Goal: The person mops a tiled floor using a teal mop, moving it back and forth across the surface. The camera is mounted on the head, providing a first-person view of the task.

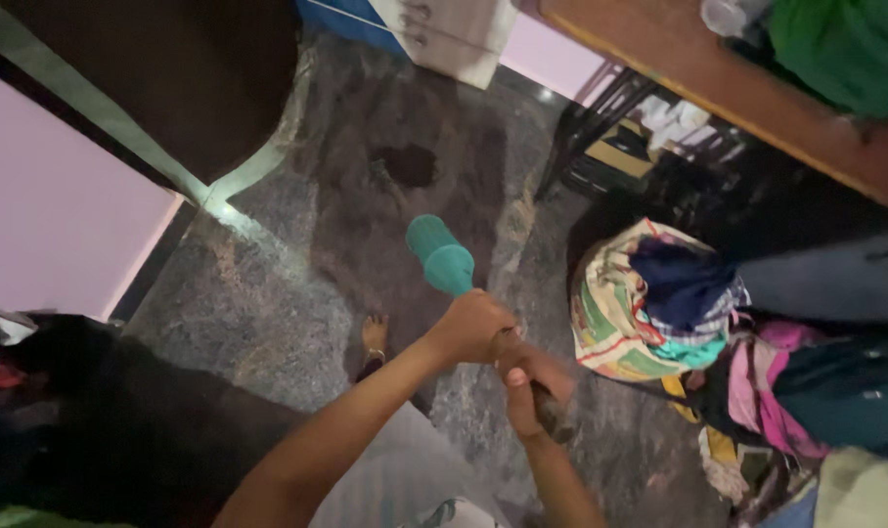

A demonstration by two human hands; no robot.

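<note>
Both hands, the left hand [471, 328] and right hand [530, 386], grip tight around a stick with a teal brush head [440, 256], above the wet floor [268, 303]. The clothes pile [659, 303] beside the stick could get splashed.

Dim indoor light, soft blur, dark shadowed corners

Dark speckled stone floor [268, 303], pink wall [43, 215], wooden table [698, 68].
</note>
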